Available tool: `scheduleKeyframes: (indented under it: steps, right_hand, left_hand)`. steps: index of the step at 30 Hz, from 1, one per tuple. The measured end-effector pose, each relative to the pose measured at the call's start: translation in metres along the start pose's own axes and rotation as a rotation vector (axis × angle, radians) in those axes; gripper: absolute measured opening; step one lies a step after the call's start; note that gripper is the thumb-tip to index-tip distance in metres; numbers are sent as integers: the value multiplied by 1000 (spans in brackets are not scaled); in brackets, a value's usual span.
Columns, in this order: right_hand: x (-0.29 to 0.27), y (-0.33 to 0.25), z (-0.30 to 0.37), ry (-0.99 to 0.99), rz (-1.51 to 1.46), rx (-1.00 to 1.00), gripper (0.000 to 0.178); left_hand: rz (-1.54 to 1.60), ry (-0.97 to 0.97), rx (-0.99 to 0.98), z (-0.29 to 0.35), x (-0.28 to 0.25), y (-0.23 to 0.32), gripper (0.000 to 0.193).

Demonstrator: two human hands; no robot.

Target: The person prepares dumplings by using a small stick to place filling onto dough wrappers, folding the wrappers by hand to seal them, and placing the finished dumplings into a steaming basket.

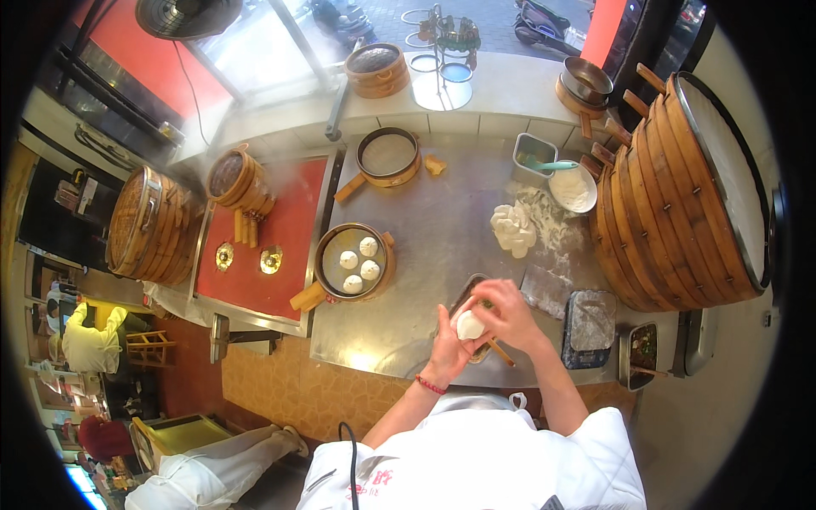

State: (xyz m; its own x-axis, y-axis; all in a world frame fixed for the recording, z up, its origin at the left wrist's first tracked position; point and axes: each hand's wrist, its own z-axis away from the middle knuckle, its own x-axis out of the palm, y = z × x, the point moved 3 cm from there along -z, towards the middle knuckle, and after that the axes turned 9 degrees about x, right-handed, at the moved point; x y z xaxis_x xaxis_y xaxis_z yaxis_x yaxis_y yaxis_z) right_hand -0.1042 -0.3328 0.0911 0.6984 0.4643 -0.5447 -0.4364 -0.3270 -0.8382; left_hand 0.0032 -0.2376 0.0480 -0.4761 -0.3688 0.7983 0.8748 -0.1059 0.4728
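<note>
My left hand (pixel 444 353) cups a small white dough bun (pixel 469 325) over the near edge of the steel table. My right hand (pixel 512 319) bends over the same bun from the right, its fingertips at the upper edge of the dough; how they grip is partly hidden. Beneath both hands lies a metal tray (pixel 484 350) with some green filling and a wooden stick (pixel 502 354). To the left, a round bamboo steamer (pixel 388 270) with a wooden handle holds several pleated buns (pixel 368 246). A pile of white dough wrappers (pixel 513 229) sits among loose flour farther off.
Stacked large steamers (pixel 671 204) stand at right, beside a flour bowl (pixel 573 189) and a grey bin (pixel 534 153). A floured scale (pixel 589 331) and a filling container (pixel 642 353) are near right. Another steamer (pixel 388 155) lies beyond. Small steamers (pixel 242 183) steam on the red stove top (pixel 289 221).
</note>
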Motion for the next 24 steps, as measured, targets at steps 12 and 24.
scheduleKeyframes:
  steps: [12, 24]
  right_hand:
    - [12, -9, 36, 94, 202, -233, 13]
    - [6, 21, 113, -36, 512, 229, 45]
  left_hand:
    - [36, 64, -36, 3, -40, -21, 67]
    - [-154, 159, 129, 29, -33, 5, 34]
